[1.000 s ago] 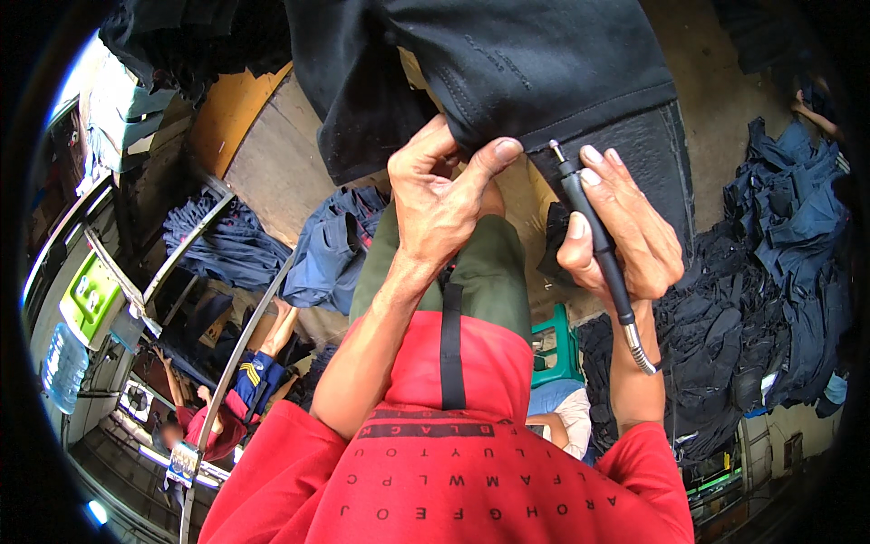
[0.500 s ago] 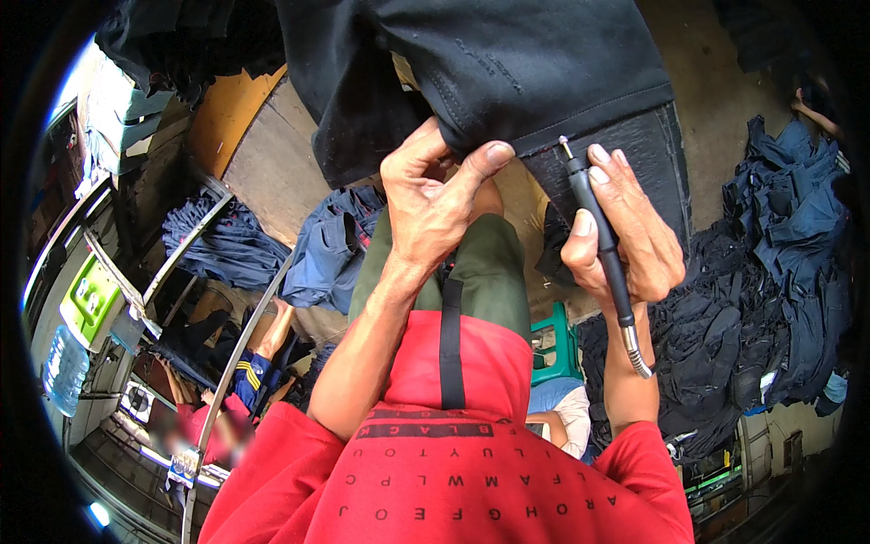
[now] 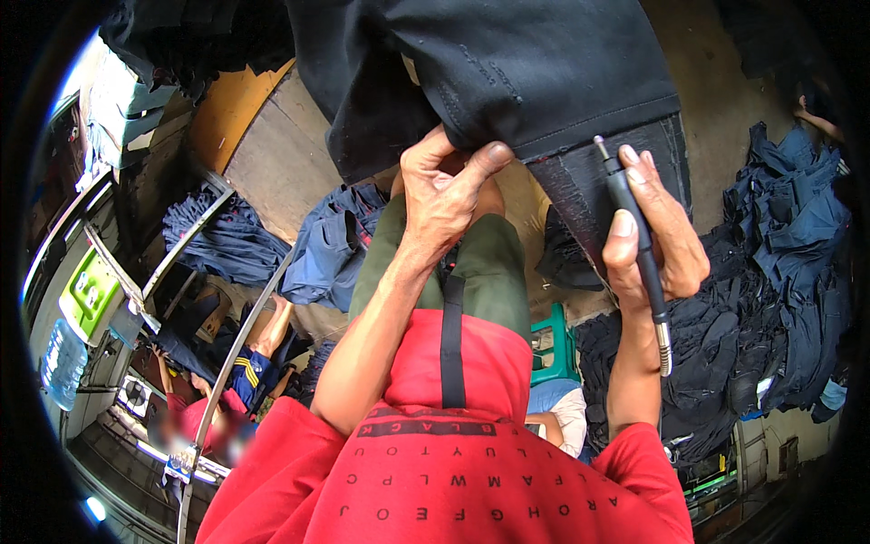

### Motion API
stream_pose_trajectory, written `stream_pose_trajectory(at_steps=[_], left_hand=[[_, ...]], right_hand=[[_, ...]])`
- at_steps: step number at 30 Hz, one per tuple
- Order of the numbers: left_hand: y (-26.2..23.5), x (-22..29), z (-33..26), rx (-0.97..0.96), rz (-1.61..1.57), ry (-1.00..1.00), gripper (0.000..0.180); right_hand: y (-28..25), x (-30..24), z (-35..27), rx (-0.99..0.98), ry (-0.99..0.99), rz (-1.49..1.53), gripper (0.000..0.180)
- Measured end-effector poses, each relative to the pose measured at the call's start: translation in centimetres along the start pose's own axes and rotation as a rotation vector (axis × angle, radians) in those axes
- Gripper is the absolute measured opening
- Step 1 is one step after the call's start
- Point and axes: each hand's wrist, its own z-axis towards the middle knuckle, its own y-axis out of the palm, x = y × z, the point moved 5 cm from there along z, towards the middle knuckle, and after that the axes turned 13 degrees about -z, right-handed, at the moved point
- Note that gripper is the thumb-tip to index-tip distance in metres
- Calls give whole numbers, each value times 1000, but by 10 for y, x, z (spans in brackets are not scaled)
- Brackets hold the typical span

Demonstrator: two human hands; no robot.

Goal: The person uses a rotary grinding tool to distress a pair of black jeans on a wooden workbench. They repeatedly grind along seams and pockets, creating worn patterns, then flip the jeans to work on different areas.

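Observation:
A black denim garment (image 3: pixel 562 68) with a stitched hem and small worn marks lies across a dark, scuffed board (image 3: pixel 669 154). At the hem's left end, my left hand (image 3: pixel 444 195) pinches the cloth edge between thumb and fingers. My right hand (image 3: pixel 672 258) grips a slim black rotary tool (image 3: pixel 637 213) like a pen. Its small pale tip sits just below the hem, over the board, apart from the cloth as far as I can see. A metal flexible shaft trails from the tool's lower end beside my right wrist.
Heaps of dark jeans (image 3: pixel 707 335) and blue denim (image 3: pixel 797 208) lie at the right. More folded denim (image 3: pixel 227 240) is piled at the left, near a metal frame (image 3: pixel 240 344). A green stool (image 3: pixel 555 349) stands by my right side. Other people sit nearby, one lower left (image 3: pixel 258 372).
My right hand and the rotary tool have moved to the right along the hem. My left hand and the garment have shifted slightly right, the pinch unchanged.

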Motion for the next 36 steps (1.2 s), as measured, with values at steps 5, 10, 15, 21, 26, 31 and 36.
stream_pose_trajectory(at_steps=[5, 10, 15, 21, 26, 31, 36], left_hand=[[1, -16, -1, 23, -131, -42, 11], [1, -18, 0, 34, -119, -49, 11], [2, -15, 0, 21, -110, -34, 12], [2, -15, -1, 14, -106, -33, 13], [2, -16, -1, 17, -126, -32, 13], [1, -17, 0, 14, -115, -36, 11], [0, -18, 0, 27, -118, -41, 9]], right_hand=[[9, -5, -3, 6, -90, 57, 33], [12, -7, -2, 1, -120, 71, 32], [11, -7, -1, -3, -132, 66, 31], [11, -5, -4, 50, -121, 29, 32], [9, -3, -5, 44, -93, 3, 33], [7, -2, -7, -8, -66, -3, 35], [8, 0, -9, 8, -40, -2, 35]])
